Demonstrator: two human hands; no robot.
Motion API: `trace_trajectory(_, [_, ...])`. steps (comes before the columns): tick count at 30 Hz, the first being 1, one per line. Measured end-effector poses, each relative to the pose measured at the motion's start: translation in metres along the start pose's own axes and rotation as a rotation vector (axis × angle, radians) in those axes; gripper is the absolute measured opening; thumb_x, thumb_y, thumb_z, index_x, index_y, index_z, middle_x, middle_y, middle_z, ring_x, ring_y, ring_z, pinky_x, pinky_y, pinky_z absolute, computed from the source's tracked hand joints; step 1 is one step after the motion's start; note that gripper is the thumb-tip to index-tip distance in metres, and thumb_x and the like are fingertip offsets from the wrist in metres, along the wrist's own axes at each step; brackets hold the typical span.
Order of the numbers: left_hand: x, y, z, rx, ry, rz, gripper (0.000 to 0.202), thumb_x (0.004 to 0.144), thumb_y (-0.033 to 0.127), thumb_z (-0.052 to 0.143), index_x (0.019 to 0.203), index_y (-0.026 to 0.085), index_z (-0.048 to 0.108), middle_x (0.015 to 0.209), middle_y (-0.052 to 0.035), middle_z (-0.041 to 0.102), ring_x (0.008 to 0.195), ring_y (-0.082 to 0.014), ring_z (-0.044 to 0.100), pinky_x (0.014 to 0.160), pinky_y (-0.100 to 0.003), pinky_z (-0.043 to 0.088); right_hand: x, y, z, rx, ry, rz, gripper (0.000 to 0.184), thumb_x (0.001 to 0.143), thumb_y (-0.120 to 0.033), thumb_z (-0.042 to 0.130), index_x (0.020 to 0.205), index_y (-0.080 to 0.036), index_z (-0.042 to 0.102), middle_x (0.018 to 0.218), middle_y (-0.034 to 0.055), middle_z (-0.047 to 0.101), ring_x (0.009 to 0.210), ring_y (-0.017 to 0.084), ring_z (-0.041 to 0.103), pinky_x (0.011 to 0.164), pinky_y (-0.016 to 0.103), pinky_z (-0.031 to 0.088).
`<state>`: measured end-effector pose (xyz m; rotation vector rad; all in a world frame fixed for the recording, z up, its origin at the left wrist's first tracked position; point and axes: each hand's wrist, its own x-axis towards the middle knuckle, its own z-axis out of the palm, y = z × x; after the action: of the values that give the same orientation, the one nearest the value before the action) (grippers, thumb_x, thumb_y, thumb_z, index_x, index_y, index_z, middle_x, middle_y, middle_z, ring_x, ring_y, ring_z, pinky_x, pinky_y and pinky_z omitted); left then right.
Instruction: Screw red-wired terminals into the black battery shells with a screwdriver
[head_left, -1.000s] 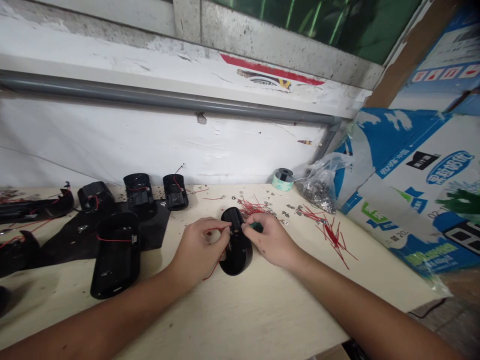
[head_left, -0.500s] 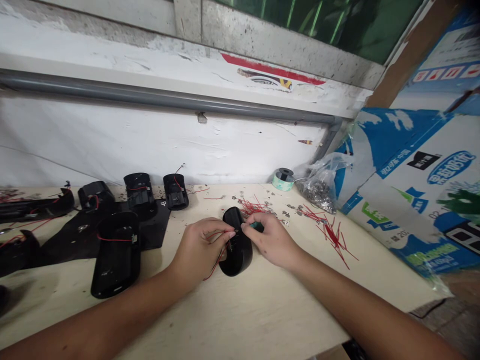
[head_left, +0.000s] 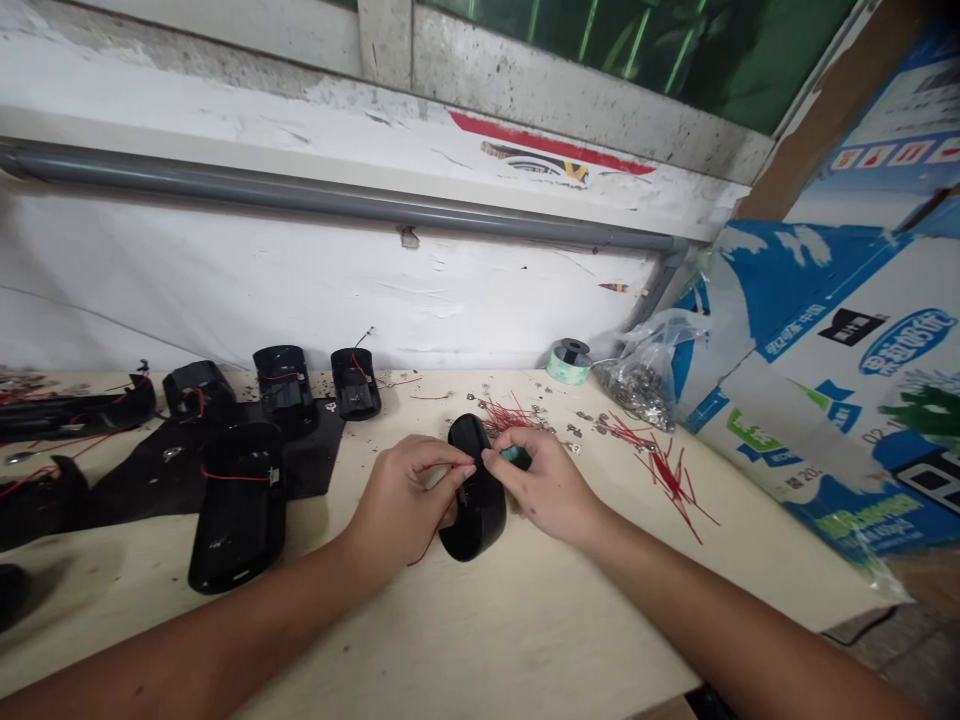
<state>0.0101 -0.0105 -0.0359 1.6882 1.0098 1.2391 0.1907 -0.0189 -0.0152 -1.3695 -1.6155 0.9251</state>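
A black curved plastic shell (head_left: 477, 510) stands on the table between my hands, its hollow side facing me. My left hand (head_left: 409, 490) is closed in a pinch over its left edge, with a thin red wire (head_left: 426, 552) running from the fingers down beside the shell. What the fingertips press inside is too small to make out. My right hand (head_left: 544, 485) is closed on the shell's right edge, thumb on the rim. Something teal (head_left: 516, 456) shows at its curled fingers; I cannot tell what it is.
Several similar black shells (head_left: 238, 520) with red wires stand at left, some on a black sheet (head_left: 319, 465). Behind my right hand lie cut red wires (head_left: 671, 480) and small metal pieces. A tape spool (head_left: 568, 362), a plastic bag of metal parts (head_left: 641, 385) and a blue-white carton (head_left: 825, 370) are at right.
The shell has tipped slightly, and its lower end sits a little lower in view. Both hands keep nearly the same place and hold. The whole view has shifted slightly.
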Motion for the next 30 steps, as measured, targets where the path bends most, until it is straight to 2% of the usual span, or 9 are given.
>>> trace_trajectory(4, [0.0006,-0.0008,-0.0004,0.022,-0.004,0.026,0.017,0.083,0.035,0.069,0.078,0.02,0.076,0.077,-0.0056,0.071,0.053,-0.014,0.061,0.045,-0.026,0.049,-0.0007,-0.0018,0.0023,0.076,-0.024,0.072,0.022,0.085,-0.04,0.061,0.075,-0.022,0.052,0.045,-0.007,0.046,0.034,0.013,0.045,0.033,0.021,0.029])
trace_trajectory(8, [0.0015,0.0008,-0.0002,0.043,-0.008,0.047,0.014,0.082,0.031,0.069,0.078,0.02,0.077,0.079,-0.0062,0.072,0.063,-0.0168,0.066,0.053,-0.028,0.055,0.0,-0.0043,0.0018,0.01,0.034,-0.026,0.022,0.084,-0.035,0.061,0.07,-0.021,0.054,0.051,-0.0044,0.051,0.043,0.014,0.052,0.041,0.023,0.039])
trace_trajectory(11, [0.0013,0.0026,0.0002,0.072,-0.025,0.003,0.014,0.082,0.03,0.068,0.084,0.02,0.078,0.09,-0.0078,0.072,0.075,-0.0192,0.07,0.058,-0.028,0.057,0.0011,-0.0038,0.0003,-0.061,0.08,-0.1,0.022,0.083,-0.033,0.062,0.067,-0.02,0.055,0.055,-0.003,0.053,0.051,0.014,0.053,0.048,0.024,0.043])
trace_trajectory(14, [0.0005,0.0026,0.0012,0.049,-0.026,-0.095,0.018,0.083,0.033,0.066,0.09,0.019,0.076,0.091,-0.0072,0.072,0.069,-0.0168,0.068,0.052,-0.025,0.054,0.0023,-0.0017,-0.0006,-0.081,0.102,-0.14,0.023,0.083,-0.034,0.062,0.066,-0.02,0.055,0.057,-0.0025,0.053,0.054,0.015,0.053,0.052,0.025,0.043])
trace_trajectory(17, [0.0001,0.0005,0.0021,-0.017,-0.007,-0.142,0.019,0.082,0.033,0.068,0.093,0.018,0.072,0.083,-0.0045,0.07,0.06,-0.0133,0.062,0.05,-0.023,0.051,0.0031,-0.0001,-0.0007,-0.086,0.109,-0.168,0.023,0.082,-0.034,0.062,0.066,-0.02,0.055,0.058,-0.0019,0.053,0.056,0.015,0.053,0.053,0.025,0.042])
trace_trajectory(20, [0.0006,-0.0011,0.0018,-0.024,-0.036,-0.109,0.016,0.084,0.033,0.066,0.084,0.017,0.07,0.081,-0.0044,0.068,0.057,-0.0118,0.059,0.047,-0.022,0.047,0.003,0.0001,-0.0004,-0.074,0.111,-0.173,0.023,0.082,-0.034,0.062,0.065,-0.02,0.055,0.058,-0.0017,0.053,0.057,0.015,0.052,0.053,0.025,0.041])
trace_trajectory(24, [0.0015,0.0003,0.0003,0.007,-0.044,-0.013,0.016,0.083,0.031,0.067,0.078,0.017,0.072,0.082,-0.0058,0.069,0.063,-0.0141,0.061,0.051,-0.024,0.049,0.0025,0.0003,0.0014,-0.04,0.114,-0.152,0.025,0.08,-0.034,0.063,0.063,-0.02,0.053,0.058,-0.002,0.05,0.057,0.015,0.047,0.053,0.025,0.037])
trace_trajectory(30, [0.0,0.0033,0.0008,-0.033,-0.065,-0.048,0.018,0.084,0.033,0.066,0.076,0.017,0.07,0.071,-0.0025,0.064,0.051,-0.0112,0.054,0.043,-0.023,0.042,0.004,0.0033,0.0045,0.033,0.106,-0.105,0.026,0.077,-0.035,0.063,0.06,-0.02,0.05,0.056,-0.0035,0.043,0.056,0.013,0.04,0.052,0.024,0.032])
